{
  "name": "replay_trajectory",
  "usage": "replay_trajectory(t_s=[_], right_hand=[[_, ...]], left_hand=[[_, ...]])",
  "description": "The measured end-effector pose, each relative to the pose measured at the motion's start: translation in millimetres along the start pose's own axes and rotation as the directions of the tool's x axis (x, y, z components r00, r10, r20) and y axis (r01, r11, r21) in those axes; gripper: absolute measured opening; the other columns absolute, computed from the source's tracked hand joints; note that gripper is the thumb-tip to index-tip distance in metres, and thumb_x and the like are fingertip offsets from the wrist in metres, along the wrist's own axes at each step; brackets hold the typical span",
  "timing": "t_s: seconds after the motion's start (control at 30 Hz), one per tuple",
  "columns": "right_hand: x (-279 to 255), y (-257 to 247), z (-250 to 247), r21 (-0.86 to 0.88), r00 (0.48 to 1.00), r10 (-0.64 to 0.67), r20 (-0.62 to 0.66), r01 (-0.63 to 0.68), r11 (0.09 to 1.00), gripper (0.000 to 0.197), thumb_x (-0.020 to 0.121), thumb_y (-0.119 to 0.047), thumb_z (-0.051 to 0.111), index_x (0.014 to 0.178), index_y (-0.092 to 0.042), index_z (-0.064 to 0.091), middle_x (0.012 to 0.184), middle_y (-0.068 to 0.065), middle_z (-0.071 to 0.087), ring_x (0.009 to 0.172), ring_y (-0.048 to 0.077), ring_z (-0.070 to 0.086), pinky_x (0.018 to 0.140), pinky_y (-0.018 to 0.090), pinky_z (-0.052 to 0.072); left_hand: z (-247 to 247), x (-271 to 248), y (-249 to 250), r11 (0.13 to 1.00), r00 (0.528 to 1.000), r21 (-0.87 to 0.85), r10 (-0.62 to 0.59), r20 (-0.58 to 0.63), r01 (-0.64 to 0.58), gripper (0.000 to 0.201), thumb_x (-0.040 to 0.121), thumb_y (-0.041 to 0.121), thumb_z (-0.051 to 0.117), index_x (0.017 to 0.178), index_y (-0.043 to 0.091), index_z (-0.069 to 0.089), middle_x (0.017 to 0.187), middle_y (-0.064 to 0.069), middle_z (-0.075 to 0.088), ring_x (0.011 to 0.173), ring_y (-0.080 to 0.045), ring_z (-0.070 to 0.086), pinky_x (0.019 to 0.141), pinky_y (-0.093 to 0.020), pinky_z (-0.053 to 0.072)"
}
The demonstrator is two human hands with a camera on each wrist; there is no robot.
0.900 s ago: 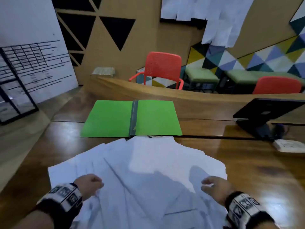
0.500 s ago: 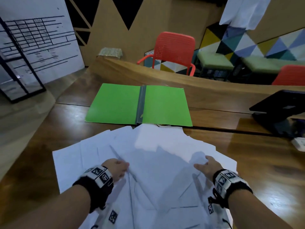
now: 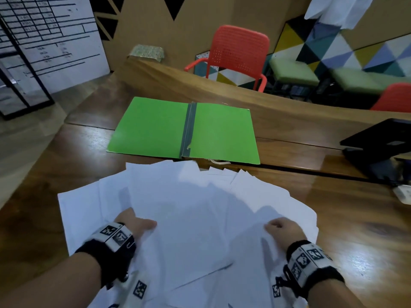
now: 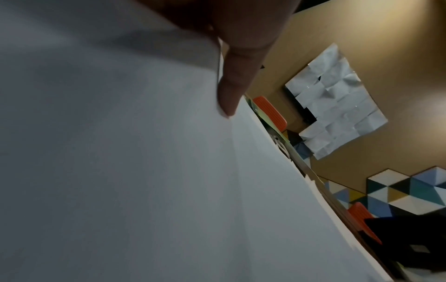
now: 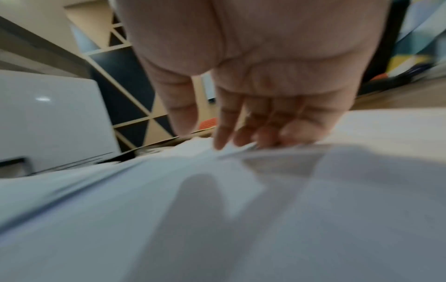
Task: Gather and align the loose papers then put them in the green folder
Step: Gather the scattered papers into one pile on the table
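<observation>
Several loose white papers [image 3: 189, 207] lie fanned out on the wooden table [image 3: 347, 221] in front of me. Beyond them the green folder [image 3: 155, 127] lies open and flat, its grey spine in the middle. My left hand [image 3: 135, 224] is at the fan's left side. Its thumb [image 4: 231, 85] lies on top of a sheet [image 4: 120, 171] and the other fingers are hidden under that sheet. My right hand [image 3: 281, 230] is at the right side. Its fingers [image 5: 255, 131] are nearly straight, tips touching a raised paper edge [image 5: 236, 151], thumb apart.
A black device [image 3: 378, 143] on a stand sits at the table's right, with a small white object [image 3: 403, 193] beside it. A raised wooden ledge [image 3: 289, 107] runs behind the folder. Red chairs [image 3: 238, 54] and green seats stand beyond it.
Both hands have moved forward onto the paper fan. The left thumb now lies over a sheet, and the paper by the right hand has lifted. The camera has tilted down.
</observation>
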State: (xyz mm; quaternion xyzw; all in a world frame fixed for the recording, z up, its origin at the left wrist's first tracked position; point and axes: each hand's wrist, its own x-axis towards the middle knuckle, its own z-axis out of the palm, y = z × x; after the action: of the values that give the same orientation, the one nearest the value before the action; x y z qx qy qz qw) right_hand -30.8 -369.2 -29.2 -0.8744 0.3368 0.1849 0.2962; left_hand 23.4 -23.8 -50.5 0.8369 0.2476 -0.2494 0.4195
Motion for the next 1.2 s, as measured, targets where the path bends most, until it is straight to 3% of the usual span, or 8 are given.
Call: replay_trajectory(t_s=[0.2, 0.37, 0.47, 0.77, 0.9, 1.0, 1.1, 1.2], right_hand=[[-3, 20, -6, 0.219, 0.960, 0.253, -0.120, -0.223, 0.950, 0.070, 0.079, -0.022, 0.066, 0.139, -0.011, 0.033, 0.131, 0.017, 0.051, 0.112, 0.036, 0.055, 0.086, 0.038, 0.048], [-13, 12, 9, 0.467, 0.970, 0.146, -0.196, -0.038, 0.883, 0.056, 0.076, -0.012, 0.070, 0.125, -0.009, 0.043, 0.104, 0.012, 0.065, 0.084, 0.029, 0.063, 0.078, 0.037, 0.053], [-27, 7, 16, 0.478, 0.994, 0.093, -0.053, -0.056, 0.876, 0.029, 0.077, -0.005, 0.070, 0.103, -0.001, 0.057, 0.095, 0.019, 0.066, 0.068, 0.024, 0.060, 0.059, 0.028, 0.047], [-40, 22, -22, 0.515, 0.942, 0.155, -0.296, 0.021, 0.857, 0.027, 0.086, -0.010, 0.060, 0.106, 0.009, 0.058, 0.107, 0.024, 0.062, 0.097, 0.038, 0.058, 0.083, 0.036, 0.042], [-63, 2, -71, 0.688, 0.866, 0.214, -0.452, 0.187, 0.701, 0.030, 0.081, -0.027, 0.064, 0.096, -0.001, 0.058, 0.097, 0.015, 0.057, 0.085, 0.029, 0.058, 0.062, 0.034, 0.042], [-71, -12, -86, 0.796, 0.887, 0.093, -0.452, 0.354, 0.490, 0.026, 0.067, -0.039, 0.063, 0.074, -0.018, 0.050, 0.087, 0.003, 0.061, 0.091, 0.019, 0.060, 0.082, 0.029, 0.054], [-67, -29, -67, 0.644, 0.895, -0.086, -0.437, 0.378, 0.665, 0.024, 0.078, -0.020, 0.066, 0.064, -0.020, 0.047, 0.064, -0.001, 0.060, 0.074, 0.018, 0.055, 0.051, 0.007, 0.046], [-63, -38, -23, 0.270, 0.920, -0.290, -0.265, 0.359, 0.893, 0.009, 0.085, -0.005, 0.058, 0.076, -0.007, 0.061, 0.084, 0.016, 0.062, 0.087, 0.028, 0.059, 0.064, 0.019, 0.037]], left_hand=[[-16, -10, -15, 0.994, 0.996, -0.109, 0.017, 0.083, -0.008, 0.062, 0.044, 0.023, 0.080, 0.102, 0.006, 0.066, 0.100, -0.013, 0.068, 0.091, -0.028, 0.063, 0.080, -0.035, 0.048], [-3, -16, -23, 0.983, 0.990, -0.183, 0.028, 0.141, -0.002, 0.066, 0.026, 0.035, 0.077, 0.086, 0.011, 0.065, 0.094, -0.013, 0.069, 0.094, -0.027, 0.062, 0.085, -0.035, 0.049], [4, -9, -36, 0.989, 0.987, -0.149, 0.041, 0.157, -0.017, 0.090, 0.022, 0.037, 0.078, 0.105, 0.005, 0.064, 0.108, -0.015, 0.067, 0.102, -0.030, 0.062, 0.093, -0.041, 0.048], [5, -34, -25, 1.000, 0.995, 0.004, 0.024, 0.099, -0.025, 0.051, 0.073, 0.005, 0.071, 0.121, 0.002, 0.055, 0.121, -0.018, 0.061, 0.104, -0.029, 0.057, 0.086, -0.029, 0.041], [3, -39, -23, 0.997, 0.990, 0.061, 0.029, 0.135, -0.037, 0.052, 0.069, 0.007, 0.073, 0.118, 0.005, 0.056, 0.115, -0.015, 0.063, 0.091, -0.023, 0.053, 0.080, -0.028, 0.041], [3, -38, -24, 0.996, 0.987, 0.081, 0.024, 0.160, -0.037, 0.058, 0.054, 0.010, 0.076, 0.110, 0.007, 0.060, 0.102, -0.014, 0.064, 0.091, -0.027, 0.058, 0.078, -0.031, 0.046], [2, -34, -28, 1.000, 0.986, -0.003, 0.024, 0.165, -0.023, 0.047, 0.051, 0.007, 0.074, 0.097, 0.004, 0.063, 0.096, -0.016, 0.065, 0.092, -0.031, 0.061, 0.084, -0.038, 0.051], [6, -17, -37, 0.981, 0.977, -0.190, 0.015, 0.212, 0.027, 0.069, 0.052, 0.032, 0.080, 0.112, 0.004, 0.061, 0.117, -0.019, 0.064, 0.108, -0.036, 0.061, 0.100, -0.049, 0.045]])
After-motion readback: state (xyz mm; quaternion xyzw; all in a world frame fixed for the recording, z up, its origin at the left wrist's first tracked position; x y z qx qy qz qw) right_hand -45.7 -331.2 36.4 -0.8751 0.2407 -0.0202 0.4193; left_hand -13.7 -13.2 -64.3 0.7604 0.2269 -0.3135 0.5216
